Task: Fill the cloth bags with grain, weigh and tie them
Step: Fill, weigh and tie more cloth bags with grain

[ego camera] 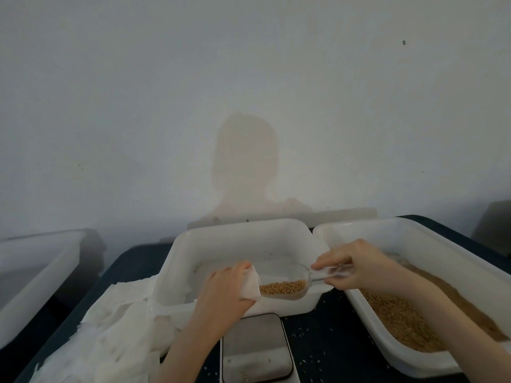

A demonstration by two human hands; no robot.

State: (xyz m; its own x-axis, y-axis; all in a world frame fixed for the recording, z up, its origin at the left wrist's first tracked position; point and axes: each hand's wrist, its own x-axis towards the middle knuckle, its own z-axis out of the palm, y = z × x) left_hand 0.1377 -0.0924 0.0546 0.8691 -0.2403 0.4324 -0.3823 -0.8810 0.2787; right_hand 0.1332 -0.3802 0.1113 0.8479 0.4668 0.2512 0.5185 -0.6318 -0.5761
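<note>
My left hand (224,294), lower centre of the frame, grips a small white cloth bag (250,284); the fingers are curled round its body, and the bag's mouth faces right. My right hand (356,265), right of centre, holds a clear plastic scoop (287,283) by its handle, thumb and fingers pinched closed on it. The scoop's bowl carries golden grain (282,287) and its front lip sits at the bag's mouth, touching or just inside; I cannot tell which.

Both hands work above the near edge of an empty-looking white tub (221,241) in the centre of the frame. A second white tub (448,244), at the right, holds the bulk grain supply (401,319). Directly below the hands, at the bottom centre, lies a flat scale (255,346) with a grey platform, nothing on it but a few stray kernels. A heap of white cloth bags (110,327) lies at lower left, against the centre tub. A third white tub (36,261) shows at the left edge. Loose kernels dot the dark counter (326,344). A shadow (244,164) falls on the pale wall behind.
</note>
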